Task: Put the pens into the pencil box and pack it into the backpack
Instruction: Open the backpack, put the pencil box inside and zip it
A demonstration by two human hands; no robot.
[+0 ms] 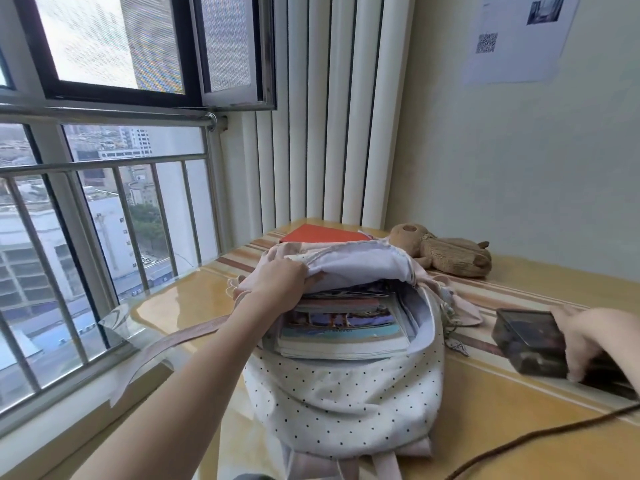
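The backpack (346,393) stood open on the surface (519,427), books (343,327) filling its mouth. The left hand (277,285) gripped the flap (349,268), lifting it. The right hand (588,341) clasped the dark box (530,341) near the bag. Best keep the flap high and slide the box flat over the books.

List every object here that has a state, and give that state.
Backpack: upright on the table, top open, flap pulled back.
Books: stacked inside the backpack.
Pencil box: closed, outside the backpack, gripped.
Left hand: shut on the backpack flap.
Right hand: shut on the pencil box.
Window: swung open.
Stuffed toy: lying on the table.
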